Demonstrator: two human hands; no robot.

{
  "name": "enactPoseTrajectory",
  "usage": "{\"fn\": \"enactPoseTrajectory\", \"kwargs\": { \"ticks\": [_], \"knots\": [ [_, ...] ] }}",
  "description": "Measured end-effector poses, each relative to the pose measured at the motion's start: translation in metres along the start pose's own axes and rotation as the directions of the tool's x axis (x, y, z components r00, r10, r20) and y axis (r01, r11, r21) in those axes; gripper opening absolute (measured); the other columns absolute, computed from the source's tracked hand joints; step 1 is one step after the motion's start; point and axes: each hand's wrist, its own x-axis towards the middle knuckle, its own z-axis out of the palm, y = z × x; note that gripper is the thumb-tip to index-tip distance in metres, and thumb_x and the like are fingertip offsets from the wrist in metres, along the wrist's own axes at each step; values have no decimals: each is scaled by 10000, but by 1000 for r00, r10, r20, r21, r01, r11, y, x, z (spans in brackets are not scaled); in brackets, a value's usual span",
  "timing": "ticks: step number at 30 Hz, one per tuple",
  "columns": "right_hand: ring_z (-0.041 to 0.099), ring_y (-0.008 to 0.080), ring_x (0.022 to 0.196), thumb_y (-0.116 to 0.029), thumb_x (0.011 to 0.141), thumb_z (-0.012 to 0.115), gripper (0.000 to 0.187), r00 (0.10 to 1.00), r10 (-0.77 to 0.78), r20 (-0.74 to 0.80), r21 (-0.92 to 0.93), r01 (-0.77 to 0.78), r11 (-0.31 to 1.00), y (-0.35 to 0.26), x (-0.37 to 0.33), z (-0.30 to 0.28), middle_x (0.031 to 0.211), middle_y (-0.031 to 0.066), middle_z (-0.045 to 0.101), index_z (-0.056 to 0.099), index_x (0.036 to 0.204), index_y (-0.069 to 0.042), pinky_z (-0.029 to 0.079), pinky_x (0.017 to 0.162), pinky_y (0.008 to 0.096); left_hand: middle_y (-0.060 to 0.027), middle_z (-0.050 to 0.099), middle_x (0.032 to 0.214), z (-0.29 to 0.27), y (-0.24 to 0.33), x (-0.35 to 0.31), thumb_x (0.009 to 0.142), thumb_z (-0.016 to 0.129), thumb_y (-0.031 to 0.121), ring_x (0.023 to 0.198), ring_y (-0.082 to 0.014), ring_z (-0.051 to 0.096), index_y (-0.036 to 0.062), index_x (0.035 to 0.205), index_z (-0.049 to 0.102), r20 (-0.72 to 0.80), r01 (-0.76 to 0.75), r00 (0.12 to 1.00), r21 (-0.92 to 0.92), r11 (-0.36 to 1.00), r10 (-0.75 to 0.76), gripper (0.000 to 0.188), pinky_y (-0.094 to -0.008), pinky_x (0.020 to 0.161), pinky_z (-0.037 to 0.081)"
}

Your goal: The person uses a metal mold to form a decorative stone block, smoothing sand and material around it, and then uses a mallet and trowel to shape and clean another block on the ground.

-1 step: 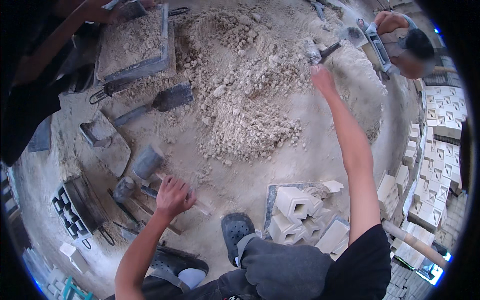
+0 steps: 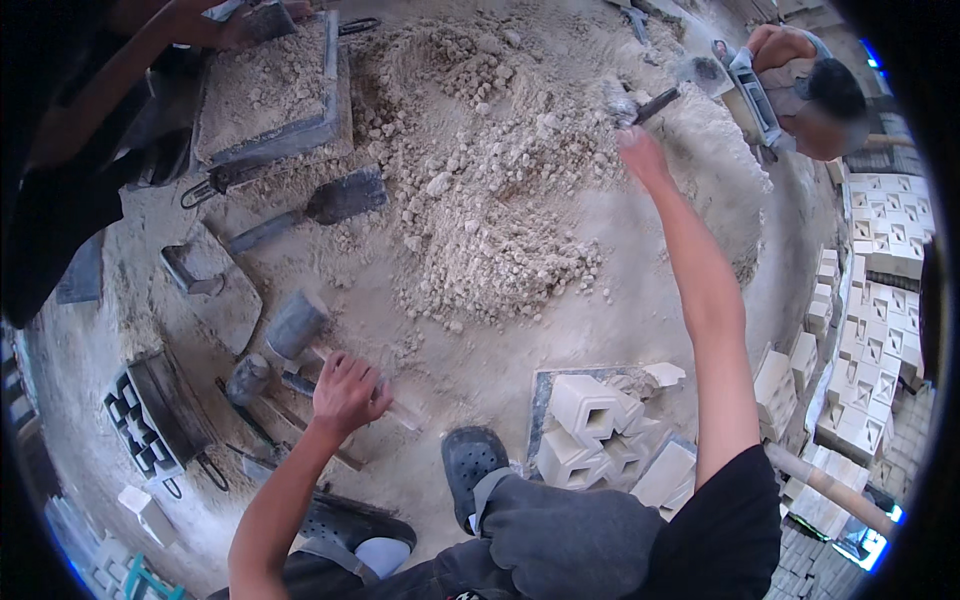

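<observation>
My left hand [image 2: 350, 393] is closed over the wooden handle of a mallet [image 2: 298, 325]. The mallet's grey head rests on the dusty floor up and left of my fingers, and the pale handle end sticks out past my palm. With my arm stretched far forward, my right hand [image 2: 642, 157] is at the right side of a heap of crumbly beige powder [image 2: 490, 230]. Its blurred fingers are closed at a tool with a dark handle [image 2: 657, 104] and a pale, dust-covered head [image 2: 620, 101]. The exact grip is hard to make out.
A second mallet [image 2: 248, 380], a shovel-like scoop [image 2: 345, 195] and a flat metal plate [image 2: 225, 300] lie left. Pale patterned blocks [image 2: 590, 425] stand near my foot. A powder-filled mould [image 2: 325, 125] is beside one co-worker; another person [image 2: 825, 95] crouches at far right.
My right hand has shifted slightly left and up, and the dark-handled tool has turned and moved a little with it. My left hand and the mallet stay put.
</observation>
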Motion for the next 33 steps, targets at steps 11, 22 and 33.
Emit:
{"fn": "enactPoseTrajectory", "kwargs": {
  "ticks": [11,22,33],
  "knots": [
    [643,410,786,-333,927,491,290,897,-393,205,109,378,919,-102,-108,-6,832,228,656,583,989,-66,520,674,501,-75,567,738,6,1,-1,719,674,253,791,-248,575,76,704,616,-32,-25,999,25,999,26,187,-390,852,441],
    [653,434,779,-354,925,481,322,990,144,-9,-137,-143,980,1,-164,-39,923,251,666,619,1019,-79,533,688,522,-71,564,727,10,-3,-10,726,665,261,795,-243,581,83,693,616,-106,-12,994,5,1000,12,187,-392,856,444],
    [634,436,870,-264,930,441,299,945,-264,195,38,262,964,-49,-119,-2,964,281,639,627,1023,-50,507,793,518,-74,588,728,9,-2,-17,723,673,276,813,-254,601,87,707,629,-87,21,996,36,999,-18,194,-393,879,438]
  ]
}}
